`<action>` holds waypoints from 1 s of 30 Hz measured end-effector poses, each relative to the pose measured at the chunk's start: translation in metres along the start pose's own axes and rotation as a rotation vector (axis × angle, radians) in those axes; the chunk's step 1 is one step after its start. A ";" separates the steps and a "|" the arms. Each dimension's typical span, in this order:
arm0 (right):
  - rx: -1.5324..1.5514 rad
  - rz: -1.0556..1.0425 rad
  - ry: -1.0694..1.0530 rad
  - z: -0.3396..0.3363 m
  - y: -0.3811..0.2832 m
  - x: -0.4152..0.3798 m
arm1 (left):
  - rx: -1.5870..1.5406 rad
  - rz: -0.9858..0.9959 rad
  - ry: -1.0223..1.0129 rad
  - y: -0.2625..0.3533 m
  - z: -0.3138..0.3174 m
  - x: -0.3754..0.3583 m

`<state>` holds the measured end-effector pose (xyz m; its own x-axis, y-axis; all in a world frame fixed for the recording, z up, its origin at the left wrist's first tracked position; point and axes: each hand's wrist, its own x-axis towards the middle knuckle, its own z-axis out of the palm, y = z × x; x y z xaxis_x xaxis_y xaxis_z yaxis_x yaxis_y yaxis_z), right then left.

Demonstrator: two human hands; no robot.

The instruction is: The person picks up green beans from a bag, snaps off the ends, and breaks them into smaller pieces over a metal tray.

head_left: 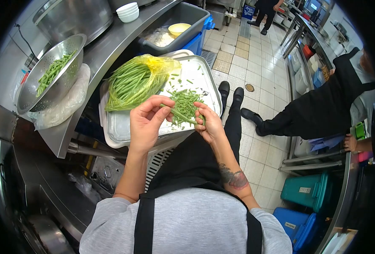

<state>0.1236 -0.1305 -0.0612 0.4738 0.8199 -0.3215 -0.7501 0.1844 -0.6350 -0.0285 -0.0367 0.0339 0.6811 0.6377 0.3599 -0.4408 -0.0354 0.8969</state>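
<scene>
Over the metal tray [122,129], my left hand [147,122] pinches one end of a few green beans [182,116]. The other end of these beans is between the curled fingers of my right hand [210,123]. Beneath and beyond the hands lies a pile of small cut bean pieces [186,100] on the tray. A yellow plastic bag [130,84] full of whole green beans rests on the tray's left side, close to my left hand.
A steel colander [71,76] with beans leans on a white bag [60,108] on the steel counter [98,70]. Behind the tray is a grey tub [196,25] holding a yellow bowl [179,29]. A person in a black apron [318,101] stands at the right; another stands farther back.
</scene>
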 end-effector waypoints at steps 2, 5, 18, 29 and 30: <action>0.008 -0.017 -0.019 0.001 0.000 -0.001 | -0.082 -0.031 -0.014 0.001 -0.004 0.002; 0.026 -0.010 -0.119 0.011 -0.005 -0.012 | -0.263 -0.183 0.044 -0.010 -0.014 0.008; -1.285 -0.798 -0.063 0.039 -0.013 -0.054 | -0.274 -0.217 0.255 -0.039 -0.030 0.021; -1.547 -0.965 -0.271 0.042 -0.006 -0.058 | -0.001 -0.448 -0.052 -0.056 -0.024 0.010; -1.547 -0.963 -0.268 0.042 -0.004 -0.056 | -0.102 -0.563 -0.040 -0.051 -0.017 0.009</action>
<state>0.0809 -0.1546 -0.0113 0.2372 0.8269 0.5098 0.8217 0.1092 -0.5594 -0.0103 -0.0164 -0.0127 0.8478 0.5072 -0.1548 -0.0568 0.3771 0.9244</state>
